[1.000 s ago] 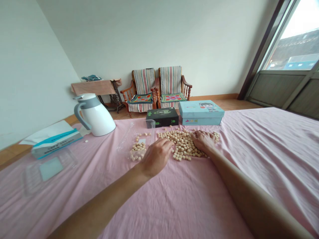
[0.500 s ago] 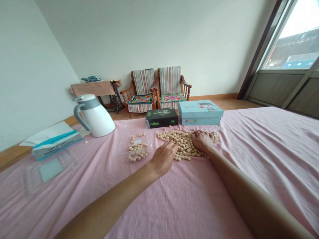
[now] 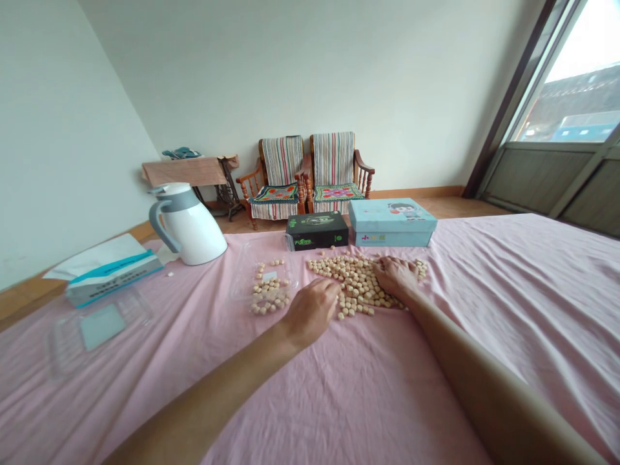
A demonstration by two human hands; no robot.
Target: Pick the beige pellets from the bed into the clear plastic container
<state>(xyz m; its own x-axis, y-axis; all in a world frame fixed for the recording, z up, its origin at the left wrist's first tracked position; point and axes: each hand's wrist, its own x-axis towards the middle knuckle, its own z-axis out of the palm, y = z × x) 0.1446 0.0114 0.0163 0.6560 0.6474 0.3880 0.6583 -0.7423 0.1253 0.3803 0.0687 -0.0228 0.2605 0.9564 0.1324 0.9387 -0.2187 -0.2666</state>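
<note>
A pile of small, pale tan rounded pieces (image 3: 356, 278) is spread over the pink cloth. At the pile's near left edge, my left hand (image 3: 310, 311) has its fingers bent and drawn together. Anything within them is hidden. My right hand (image 3: 394, 274) lies over the right part of the pile, its fingers stretched out on the pieces. To the left of my left hand, a clear plastic box (image 3: 236, 284) holds more of these pieces, most of them toward its near end.
Behind the pile stand a black box (image 3: 317, 231) and a light blue box (image 3: 392, 223). A white jug (image 3: 196, 229) with a grey handle, a tissue pack (image 3: 113, 276) and a clear plastic lid (image 3: 101, 328) are on the left. Two chairs (image 3: 334, 168) stand beyond the table.
My left hand has drawn back slightly left, away from the pile, its fingers closer together. My right hand stays on the pieces. The view has shifted a little.
</note>
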